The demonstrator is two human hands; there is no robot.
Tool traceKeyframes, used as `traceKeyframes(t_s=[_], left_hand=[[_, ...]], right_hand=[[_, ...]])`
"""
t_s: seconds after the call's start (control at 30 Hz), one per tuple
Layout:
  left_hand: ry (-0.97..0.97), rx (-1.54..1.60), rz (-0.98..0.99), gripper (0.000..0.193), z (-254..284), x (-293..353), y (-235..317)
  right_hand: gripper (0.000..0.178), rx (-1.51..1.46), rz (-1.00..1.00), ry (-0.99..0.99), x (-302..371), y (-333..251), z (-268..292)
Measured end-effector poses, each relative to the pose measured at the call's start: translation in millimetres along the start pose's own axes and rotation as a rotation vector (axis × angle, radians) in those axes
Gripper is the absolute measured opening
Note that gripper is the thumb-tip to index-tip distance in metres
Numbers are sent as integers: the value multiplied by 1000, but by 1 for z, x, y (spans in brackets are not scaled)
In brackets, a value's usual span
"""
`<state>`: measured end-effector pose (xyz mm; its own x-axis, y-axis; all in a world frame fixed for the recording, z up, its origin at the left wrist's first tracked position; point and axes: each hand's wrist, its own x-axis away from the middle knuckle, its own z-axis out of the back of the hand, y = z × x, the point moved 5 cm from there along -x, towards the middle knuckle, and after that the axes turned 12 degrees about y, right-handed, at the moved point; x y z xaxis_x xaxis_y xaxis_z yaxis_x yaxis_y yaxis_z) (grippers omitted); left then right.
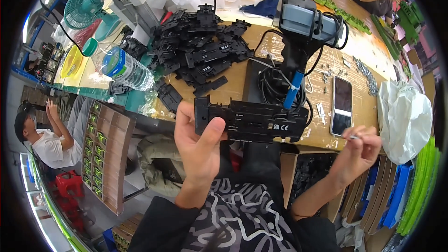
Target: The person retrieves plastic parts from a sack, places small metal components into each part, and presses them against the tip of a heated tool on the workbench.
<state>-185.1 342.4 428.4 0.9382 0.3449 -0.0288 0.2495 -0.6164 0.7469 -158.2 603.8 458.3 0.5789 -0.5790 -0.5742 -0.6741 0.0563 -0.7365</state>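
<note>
My left hand (198, 151) is closed on one end of a long black plastic housing (254, 123), thumb on its upper face. The housing lies level across the table's near edge, its small pale print turned up. Off to the right, my right hand (358, 154) pinches a small silvery piece (353, 136), too small to make out fully. That hand is just below a phone (342, 105) lying on the table. Past the housing, a blue-handled pen-shaped tool (294, 89) stands among coiled black cables (273, 84).
A heap of black plastic housings (205, 51) covers the table's left middle, beside a water bottle (123, 67). Small metal parts (366, 74) lie scattered at right, near a white plastic bag (403, 116). A grey-blue device (308, 18) stands behind. Co-workers sit far left and far right.
</note>
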Motion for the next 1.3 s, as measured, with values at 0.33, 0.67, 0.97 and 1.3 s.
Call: traceKeyframes(t_s=[0.33, 0.67, 0.97, 1.3], left_hand=[[-75, 19, 35, 30, -11, 20, -13], [-106, 19, 66, 35, -19, 29, -15], [-105, 135, 30, 33, -11, 35, -17], [-170, 124, 34, 35, -8, 42, -20]], right_hand=[[23, -186, -228, -16, 26, 9, -46], [21, -367, -497, -3, 30, 19, -43], [20, -252, -412, 10, 34, 19, -40], [18, -284, -400, 63, 38, 16, -40]])
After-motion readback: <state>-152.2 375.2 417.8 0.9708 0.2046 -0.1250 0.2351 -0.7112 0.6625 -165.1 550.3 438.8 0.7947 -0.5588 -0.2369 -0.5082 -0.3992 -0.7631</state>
